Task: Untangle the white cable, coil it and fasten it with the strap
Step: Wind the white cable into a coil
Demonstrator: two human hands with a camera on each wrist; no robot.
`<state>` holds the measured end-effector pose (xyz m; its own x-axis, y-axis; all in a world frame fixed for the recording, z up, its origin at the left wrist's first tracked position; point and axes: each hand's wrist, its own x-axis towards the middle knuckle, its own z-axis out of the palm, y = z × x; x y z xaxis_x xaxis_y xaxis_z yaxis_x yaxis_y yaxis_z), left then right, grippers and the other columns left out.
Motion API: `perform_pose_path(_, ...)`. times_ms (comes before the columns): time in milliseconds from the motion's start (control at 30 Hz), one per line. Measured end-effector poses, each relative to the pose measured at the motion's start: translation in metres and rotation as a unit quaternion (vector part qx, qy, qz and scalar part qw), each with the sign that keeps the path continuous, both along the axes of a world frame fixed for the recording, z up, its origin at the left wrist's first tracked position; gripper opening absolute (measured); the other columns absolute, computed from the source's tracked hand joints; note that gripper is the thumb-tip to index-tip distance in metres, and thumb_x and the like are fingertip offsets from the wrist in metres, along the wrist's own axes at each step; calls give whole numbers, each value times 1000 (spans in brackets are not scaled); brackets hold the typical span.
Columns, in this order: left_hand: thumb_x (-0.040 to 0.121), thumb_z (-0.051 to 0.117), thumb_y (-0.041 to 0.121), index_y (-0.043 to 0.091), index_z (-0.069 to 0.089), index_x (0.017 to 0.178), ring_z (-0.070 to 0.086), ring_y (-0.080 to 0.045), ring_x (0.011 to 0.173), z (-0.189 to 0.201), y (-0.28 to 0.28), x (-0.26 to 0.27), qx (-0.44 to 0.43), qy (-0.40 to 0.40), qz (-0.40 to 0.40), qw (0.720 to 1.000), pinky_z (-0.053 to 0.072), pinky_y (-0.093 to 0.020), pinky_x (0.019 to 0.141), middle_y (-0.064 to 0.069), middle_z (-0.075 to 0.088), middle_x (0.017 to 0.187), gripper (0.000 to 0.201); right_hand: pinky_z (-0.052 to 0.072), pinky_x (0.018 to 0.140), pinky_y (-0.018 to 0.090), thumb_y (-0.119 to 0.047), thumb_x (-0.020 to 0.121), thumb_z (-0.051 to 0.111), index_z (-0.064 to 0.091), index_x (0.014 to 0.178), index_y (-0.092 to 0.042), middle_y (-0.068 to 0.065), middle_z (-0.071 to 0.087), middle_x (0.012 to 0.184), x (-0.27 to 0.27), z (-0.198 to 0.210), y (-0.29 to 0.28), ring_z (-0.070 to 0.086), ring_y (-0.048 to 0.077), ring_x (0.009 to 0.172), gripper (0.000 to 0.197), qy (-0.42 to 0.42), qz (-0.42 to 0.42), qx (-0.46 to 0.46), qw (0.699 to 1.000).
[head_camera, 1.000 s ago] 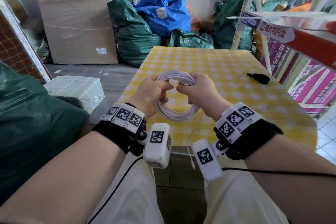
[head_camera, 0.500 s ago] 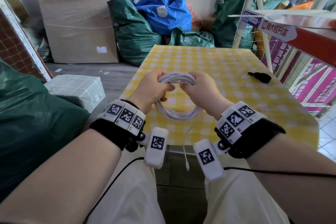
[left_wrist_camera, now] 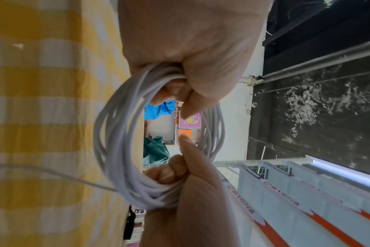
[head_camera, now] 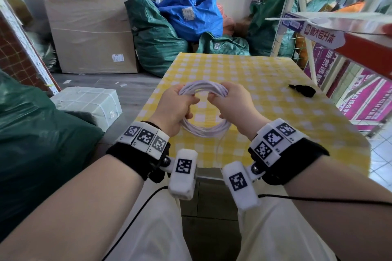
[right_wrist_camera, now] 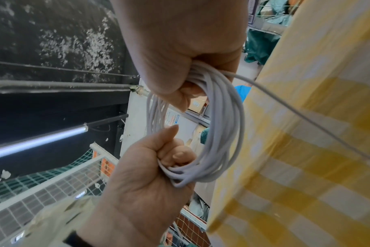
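Both hands, left hand (head_camera: 174, 108) and right hand (head_camera: 233, 106), grip the coiled white cable (head_camera: 203, 89) above the yellow-checked table (head_camera: 265, 82) amid sacks

White cable (head_camera: 204, 131) wound in a round multi-loop coil, one loose end trailing. Black strap (head_camera: 302, 90) lies on the table at 2 o'clock, apart.

Yellow checked tablecloth (head_camera: 265, 82); behind table, blue bag (head_camera: 191, 6), green sacks (head_camera: 154, 34), cardboard box (head_camera: 89, 27).
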<state>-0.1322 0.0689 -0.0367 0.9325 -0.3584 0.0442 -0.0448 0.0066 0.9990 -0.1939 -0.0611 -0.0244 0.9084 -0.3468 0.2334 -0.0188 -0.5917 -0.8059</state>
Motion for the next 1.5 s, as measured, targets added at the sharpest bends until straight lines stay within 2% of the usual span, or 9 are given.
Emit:
perform_pose_path(167,88,53,-5,18,44,72,28,-11,41,1,-1,0,-100,67,11,993,32,-24,42,4,35,55,29,55,66,46,-17,90,57,54,72,-16,0,47,59,0,-1,1,50,14,46,18,-4,-9,160,987)
perform_pose_path(300,87,52,-6,18,46,71,26,-9,36,1,-3,1,-136,88,22,986,31,-20,39,6,34,47,30,51,63,36,-14,91,59,52,77,-14,1,44,58,-1,-5,1,49,14,44,16,-9,21,259,966)
perform_pose_path(467,88,53,-5,18,46,71,26,-8,35,0,-2,3,-139,92,43,985,31,-22,41,5,33,48,29,49,53,26,-17,93,58,52,81,-12,1,46,60,-1,-11,2,52,18,51,14,-1,40,311,950)
perform_pose_path(733,93,54,7,15,52,80,40,-12,46,-5,1,8,-92,114,-5,989,46,-29,55,2,40,55,16,48,63,29,-24,94,58,55,87,-14,-1,47,58,-4,-10,1,57,15,53,13,-10,89,397,913)
perform_pose_path(867,92,59,18,12,55,93,59,-19,63,0,0,3,-89,149,-37,984,55,-34,63,-4,52,72,7,46,70,33,-18,94,58,54,87,-12,-3,44,54,-1,-9,-3,53,13,49,11,-52,88,430,897)
perform_pose_path(967,92,59,25,11,52,111,65,-25,83,3,-1,4,-115,199,-75,970,57,-37,66,-10,59,89,24,48,77,35,-16,93,59,52,83,-11,-3,39,54,3,-8,-5,44,14,50,13,-82,83,458,881)
perform_pose_path(1100,93,55,33,9,50,108,63,-31,98,2,-2,5,-168,229,-114,952,56,-43,79,-17,62,113,29,45,76,37,-17,93,59,50,82,-12,-4,38,50,4,-2,-5,45,11,45,16,-115,78,500,855)
perform_pose_path(1300,90,41,57,13,55,121,67,-26,90,1,-4,2,-78,213,-225,948,48,-39,82,-10,67,104,56,46,77,34,-19,94,59,51,85,-12,-4,39,49,5,6,-5,47,10,44,14,-141,83,518,840)
perform_pose_path(1500,89,41,63,16,56,84,44,-14,49,6,-2,-2,55,168,-234,956,41,-27,56,-3,57,64,49,45,54,26,-19,95,57,48,85,-14,-4,33,50,1,13,-9,36,11,43,14,-135,78,484,861)
